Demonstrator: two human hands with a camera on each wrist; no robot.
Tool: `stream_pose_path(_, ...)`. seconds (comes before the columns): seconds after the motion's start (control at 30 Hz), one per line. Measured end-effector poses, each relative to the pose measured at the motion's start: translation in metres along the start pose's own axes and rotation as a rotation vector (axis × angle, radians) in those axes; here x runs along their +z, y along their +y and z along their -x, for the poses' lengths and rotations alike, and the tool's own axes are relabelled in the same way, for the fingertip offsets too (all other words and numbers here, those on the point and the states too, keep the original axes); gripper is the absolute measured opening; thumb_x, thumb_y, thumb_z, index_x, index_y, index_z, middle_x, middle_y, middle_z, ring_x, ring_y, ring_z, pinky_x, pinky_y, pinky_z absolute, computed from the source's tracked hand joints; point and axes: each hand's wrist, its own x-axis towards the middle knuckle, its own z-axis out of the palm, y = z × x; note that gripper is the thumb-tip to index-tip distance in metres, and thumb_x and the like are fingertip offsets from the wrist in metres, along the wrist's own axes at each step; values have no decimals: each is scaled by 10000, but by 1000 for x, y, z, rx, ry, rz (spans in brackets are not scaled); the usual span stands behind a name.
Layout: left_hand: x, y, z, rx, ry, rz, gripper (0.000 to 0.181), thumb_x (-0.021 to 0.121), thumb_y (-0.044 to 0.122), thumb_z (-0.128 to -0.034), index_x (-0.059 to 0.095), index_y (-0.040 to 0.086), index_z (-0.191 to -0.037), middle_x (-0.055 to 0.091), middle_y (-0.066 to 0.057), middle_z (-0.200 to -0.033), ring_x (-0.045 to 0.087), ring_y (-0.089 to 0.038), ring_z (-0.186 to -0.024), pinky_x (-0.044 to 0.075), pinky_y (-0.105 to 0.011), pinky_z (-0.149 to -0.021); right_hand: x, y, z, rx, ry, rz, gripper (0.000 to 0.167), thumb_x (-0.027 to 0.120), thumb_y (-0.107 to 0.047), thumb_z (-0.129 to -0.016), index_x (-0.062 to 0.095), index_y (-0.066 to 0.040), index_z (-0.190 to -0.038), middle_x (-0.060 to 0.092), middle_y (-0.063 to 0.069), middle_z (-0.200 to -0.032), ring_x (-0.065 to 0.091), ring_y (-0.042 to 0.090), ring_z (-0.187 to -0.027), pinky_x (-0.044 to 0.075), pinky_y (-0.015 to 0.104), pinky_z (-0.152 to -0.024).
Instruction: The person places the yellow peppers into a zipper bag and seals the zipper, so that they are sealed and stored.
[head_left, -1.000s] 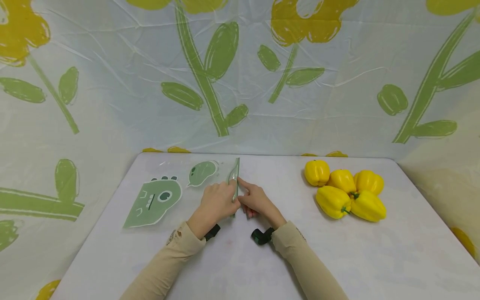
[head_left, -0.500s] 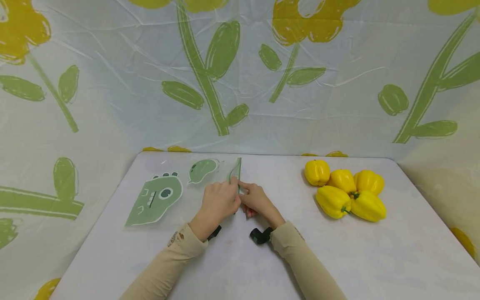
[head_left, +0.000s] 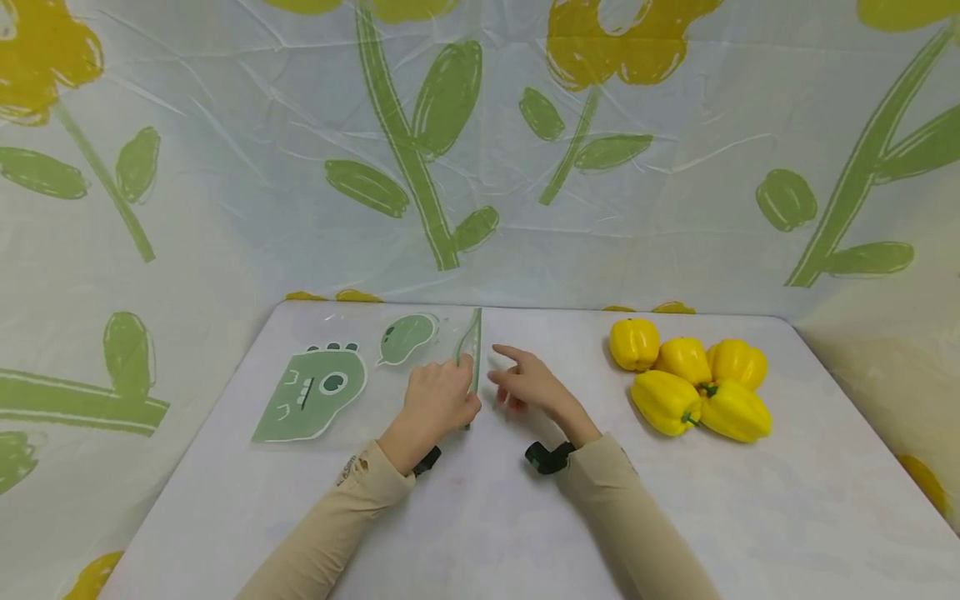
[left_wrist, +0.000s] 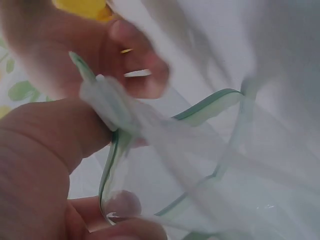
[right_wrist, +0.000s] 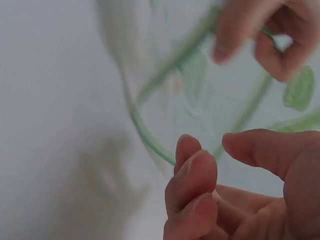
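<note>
A clear zip bag (head_left: 405, 340) with green dinosaur prints lies flat on the left half of the table, its green-edged mouth (left_wrist: 202, 105) facing right and parted in the left wrist view. My left hand (head_left: 438, 400) grips the near part of that mouth, thumb and fingers on the film. Just right of the mouth, apart from it, my right hand (head_left: 531, 383) is off the bag with its index finger extended and thumb apart; the right wrist view shows nothing between thumb and fingers (right_wrist: 192, 190).
Several yellow bell peppers (head_left: 684, 360) sit in a cluster on the right side of the white table (head_left: 750, 517). A flower-printed cloth (head_left: 637, 242) rises behind the table's far edge. Black wrist cameras are strapped at both wrists.
My right hand has let go of the bag's edge and moved to the right. My left hand has stayed at the mouth, which stands slightly wider.
</note>
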Motion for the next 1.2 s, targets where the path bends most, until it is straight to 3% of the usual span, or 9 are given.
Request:
stream_pose_path(0.13, 2, -1, 0, 11, 16, 10, 221, 709, 206, -796, 526, 88, -834, 406, 17, -506, 352, -139, -424, 302, -301, -396, -37, -7, 15, -72, 166, 114, 512, 591, -202, -980, 454, -38, -1446, 673, 158, -775, 585, 249, -524, 494, 291, -519)
stream_pose_path(0.27, 2, -1, -1, 12, 8, 9, 208, 701, 202, -799, 537, 82, -847, 405, 15, -515, 344, -138, -433, 294, -296, -396, -74, -6, 31, -149, 458, 230, 397, 600, -184, -968, 575, -14, -1326, 682, 165, -871, 649, 329, -723, 521, 332, -628)
stream_pose_path(0.37, 2, -1, -2, 6, -14, -1, 226, 693, 222, -813, 577, 62, -923, 425, 7, -530, 382, -147, -437, 318, -304, -402, -95, 3, 38, -155, 652, 301, 361, 601, -162, -953, 608, 17, -1266, 660, 206, -1014, 622, 353, -910, 503, 404, -785)
stream_pose_path(0.47, 2, -1, -3, 5, -27, -10, 247, 688, 231, -818, 592, 54, -962, 440, -1, -541, 406, -157, -443, 338, -315, -409, -110, 15, 42, -122, 748, 336, 381, 592, -133, -938, 587, 46, -1275, 583, 264, -1199, 525, 412, -1098, 416, 507, -948)
stream_pose_path(0.6, 3, -1, -2, 14, -34, -18, 255, 688, 238, -817, 588, 58, -966, 441, -2, -546, 407, -160, -442, 342, -319, -412, -121, 31, 44, -15, 727, 387, 497, 574, -131, -932, 475, 61, -1380, 394, 332, -1391, 366, 505, -1233, 324, 601, -1033)
stream_pose_path(0.77, 4, 0, 1, 37, -19, -13, 254, 688, 238, -804, 586, 59, -952, 433, 3, -541, 393, -156, -440, 338, -315, -406, -122, 47, 42, 110, 577, 560, 616, 557, -197, -944, 341, 78, -1452, 238, 424, -1443, 281, 609, -1263, 274, 650, -1047)
stream_pose_path(0.93, 6, -1, 2, 44, -4, -17, 243, 693, 231, -803, 590, 59, -941, 417, 12, -519, 338, -137, -439, 310, -301, -397, -120, 53, 38, 98, 533, 615, 595, 540, -208, -950, 359, 75, -1441, 223, 430, -1434, 251, 620, -1274, 230, 665, -1046)
stream_pose_path(1.1, 6, -1, 1, 37, -18, -32, 299, 685, 240, -821, 621, 41, -1035, 411, 15, -514, 300, -123, -441, 289, -286, -400, -118, 50, 37, 96, 510, 604, 573, 551, -214, -931, 388, 20, -1428, 252, 389, -1434, 323, 606, -1202, 331, 679, -955)
stream_pose_path(1.2, 6, -1, 0, 39, -10, -31, 281, 683, 239, -817, 618, 44, -1009, 413, 14, -518, 323, -127, -439, 303, -293, -401, -116, 48, 38, 123, 487, 601, 574, 563, -231, -918, 391, -20, -1424, 268, 375, -1431, 363, 591, -1168, 384, 686, -886)
